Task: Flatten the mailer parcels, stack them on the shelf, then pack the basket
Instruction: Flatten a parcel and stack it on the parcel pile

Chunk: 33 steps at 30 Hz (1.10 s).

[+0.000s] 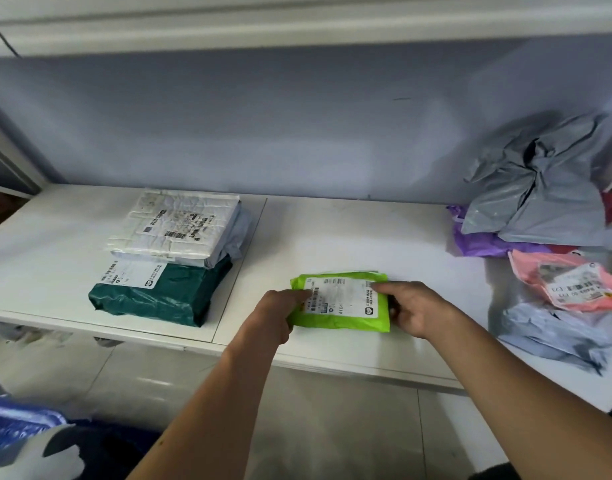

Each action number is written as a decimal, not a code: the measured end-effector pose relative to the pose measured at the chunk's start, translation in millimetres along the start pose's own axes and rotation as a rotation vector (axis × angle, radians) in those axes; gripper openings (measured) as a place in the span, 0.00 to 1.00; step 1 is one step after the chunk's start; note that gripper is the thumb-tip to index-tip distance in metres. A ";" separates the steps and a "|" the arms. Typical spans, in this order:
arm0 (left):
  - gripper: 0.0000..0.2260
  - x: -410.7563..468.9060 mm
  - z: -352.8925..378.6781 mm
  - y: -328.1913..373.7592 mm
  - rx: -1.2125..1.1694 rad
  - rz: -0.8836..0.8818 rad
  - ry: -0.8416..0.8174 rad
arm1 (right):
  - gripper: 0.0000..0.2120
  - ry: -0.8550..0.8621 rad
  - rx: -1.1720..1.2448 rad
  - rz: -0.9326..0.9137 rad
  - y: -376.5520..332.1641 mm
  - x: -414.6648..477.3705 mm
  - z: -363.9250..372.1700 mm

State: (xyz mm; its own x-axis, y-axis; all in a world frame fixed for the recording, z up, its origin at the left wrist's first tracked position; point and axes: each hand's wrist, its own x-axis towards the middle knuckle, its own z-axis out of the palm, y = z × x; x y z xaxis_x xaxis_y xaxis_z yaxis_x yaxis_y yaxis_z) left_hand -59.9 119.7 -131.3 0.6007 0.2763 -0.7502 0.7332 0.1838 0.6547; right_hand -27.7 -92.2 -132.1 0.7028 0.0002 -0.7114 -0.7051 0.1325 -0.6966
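Observation:
A lime green mailer parcel (342, 315) with a white label lies flat on the white shelf (332, 230), near its front edge. My left hand (276, 315) holds its left edge, fingers curled over it. My right hand (413, 308) grips its right edge, with the thumb on the label. To the left stands a stack: a white crumpled parcel (173, 225) on top, a pale one under it, and a dark green parcel (162, 292) at the bottom.
At the right of the shelf lies a loose heap: a grey mailer (539, 188), a purple one (477, 237), a pink one (571, 278) and a pale blue one (553, 330). Blue bagged parcels (17, 424) sit at the lower left on the floor.

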 end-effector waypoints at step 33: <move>0.10 5.4 -227.7 130.3 -0.141 0.422 0.270 | 0.05 -0.336 0.060 -0.251 -42.7 -20.1 253.9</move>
State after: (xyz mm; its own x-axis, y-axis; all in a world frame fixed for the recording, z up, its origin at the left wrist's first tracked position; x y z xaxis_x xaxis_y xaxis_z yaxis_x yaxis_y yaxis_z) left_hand -33.7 360.0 -29.0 0.7173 0.5841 -0.3799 0.3838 0.1237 0.9151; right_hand 12.2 153.8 -64.4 0.8506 0.2823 -0.4437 -0.5085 0.2266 -0.8307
